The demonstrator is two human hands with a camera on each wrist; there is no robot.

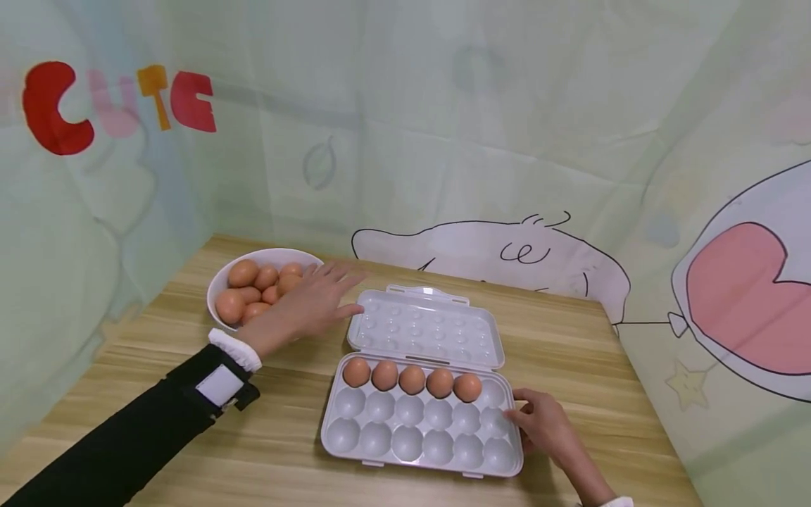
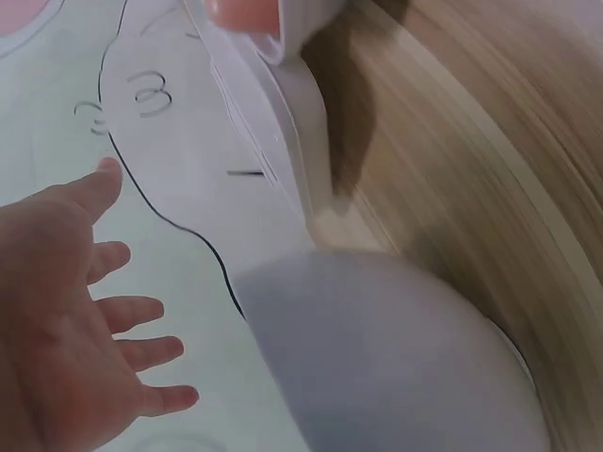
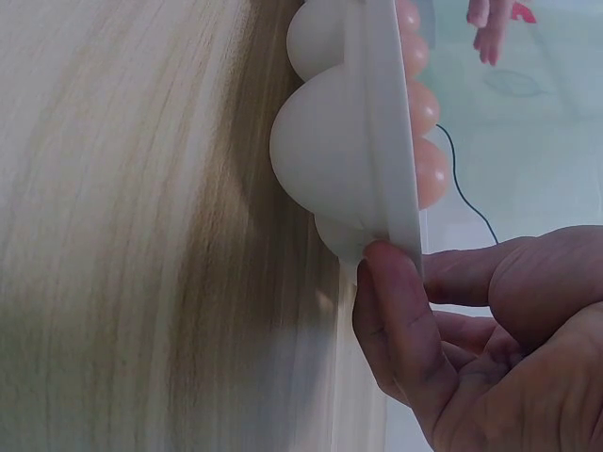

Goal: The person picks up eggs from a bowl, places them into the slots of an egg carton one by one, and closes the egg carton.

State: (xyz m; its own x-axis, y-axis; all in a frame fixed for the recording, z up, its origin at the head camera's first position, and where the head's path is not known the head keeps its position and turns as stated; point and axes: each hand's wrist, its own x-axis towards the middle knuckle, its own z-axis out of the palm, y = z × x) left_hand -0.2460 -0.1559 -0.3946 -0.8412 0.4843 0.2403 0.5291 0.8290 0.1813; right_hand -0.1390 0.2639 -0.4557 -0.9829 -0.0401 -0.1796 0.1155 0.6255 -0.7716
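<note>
egg tray (image 1: 408,410) on wood-grain table (image 1: 279,436); pale backdrop (image 1: 405,162); CUTE lettering (image 1: 115,125) left

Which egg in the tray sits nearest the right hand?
The rightmost egg in the back row of the tray, beside that row's one empty cup; the other four eggs run leftward, farther from the right hand.

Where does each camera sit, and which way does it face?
Head: worn on the head, looking forward and down at bowl, egg tray, left hand and right hand.
Left wrist: on that wrist, looking past the left hand toward bowl and egg tray.
Right wrist: on that wrist, looking at the tray's edge and the right hand gripping it.
Head and right wrist share that grip.
</note>
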